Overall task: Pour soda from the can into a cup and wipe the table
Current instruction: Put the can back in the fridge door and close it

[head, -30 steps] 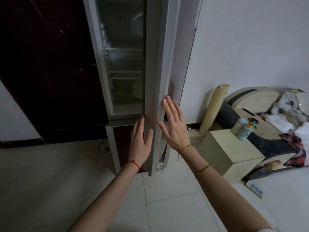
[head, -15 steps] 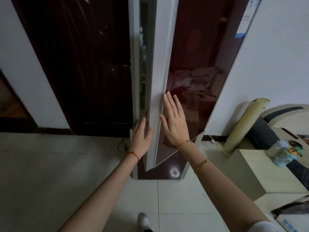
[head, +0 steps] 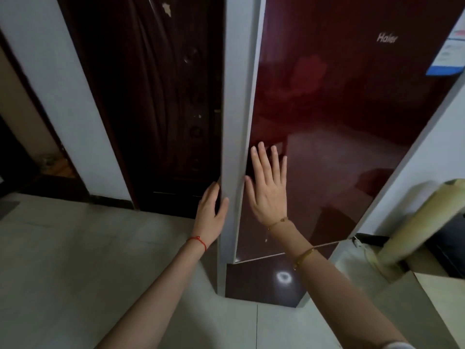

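Pale floor tiles [head: 75, 260] and a dark wooden door [head: 156, 96] frame the red fridge door [head: 339, 134] we press on
Our right hand [head: 269, 195] lies flat on the glossy red front, fingers spread and gripping nothing; our left hand [head: 210, 215] cups the door's grey edge [head: 236, 147], thumb on its face. We count two hands, one fridge, one rolled mat [head: 422, 222] by the white wall; can and cup are nowhere in our view
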